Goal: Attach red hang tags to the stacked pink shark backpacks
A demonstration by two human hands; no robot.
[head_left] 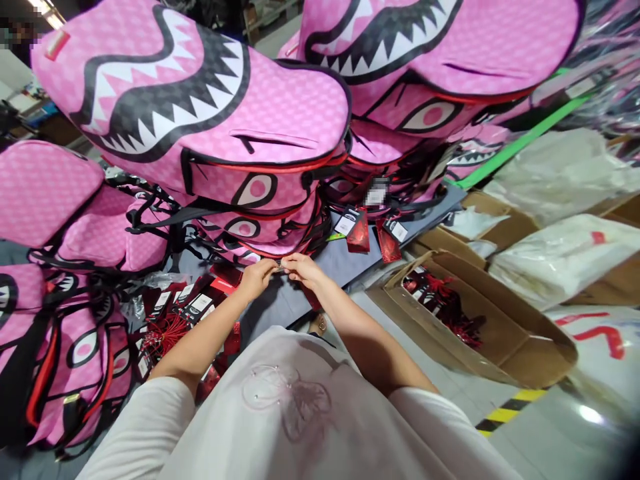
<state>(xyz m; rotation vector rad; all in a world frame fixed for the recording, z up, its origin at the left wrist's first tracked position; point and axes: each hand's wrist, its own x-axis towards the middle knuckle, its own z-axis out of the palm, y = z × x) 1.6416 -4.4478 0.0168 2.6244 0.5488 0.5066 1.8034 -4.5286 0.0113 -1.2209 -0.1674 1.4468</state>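
My left hand (257,277) and my right hand (302,269) meet at the table's near edge, both closed in a fingertip pinch. Between them is a small, shiny piece, too small to name. A dark red hang tag (311,296) shows just below my right hand; whether it is attached to what I pinch is unclear. Right beyond my fingers rises a stack of pink backpacks (295,230) with shark-mouth and eye prints. Left of my left forearm lies a pile of hang tags (200,303) with red strings (167,333).
More pink bags (75,333) crowd the left side. Another backpack stack (440,53) stands at the back right, with red tags (358,237) hanging below it. An open cardboard box (525,323) holds tags on the right, near plastic-wrapped bundles (560,260) and floor tape (510,410).
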